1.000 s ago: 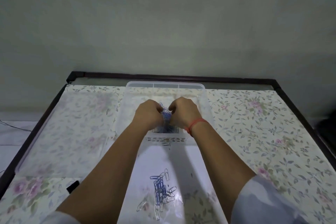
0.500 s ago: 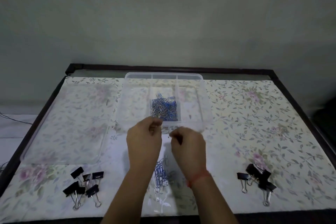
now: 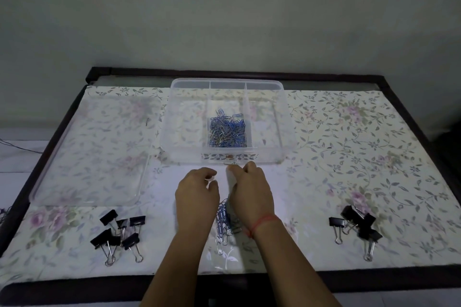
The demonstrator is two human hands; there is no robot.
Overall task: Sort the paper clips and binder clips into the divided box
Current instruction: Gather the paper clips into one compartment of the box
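The clear divided box (image 3: 279,132) stands at the middle back of the table, with a heap of blue and silver paper clips (image 3: 228,132) in its middle compartment. A loose pile of paper clips (image 3: 222,223) lies on the cloth near the front, between my wrists. My left hand (image 3: 197,192) and my right hand (image 3: 252,188) hover just in front of the box, fingers curled, and I see nothing held in them. Black binder clips lie in one group at the front left (image 3: 117,234) and in a second group at the front right (image 3: 356,224).
The clear lid (image 3: 89,152) lies flat left of the box. A floral cloth (image 3: 361,144) covers the table, which has a dark raised frame (image 3: 224,73). A grey wall rises behind. The box's left and right compartments hold nothing.
My hands were bunched over the middle compartment with clips. They have drawn back toward me to the box's front edge, leaving the clips heaped in the compartment.
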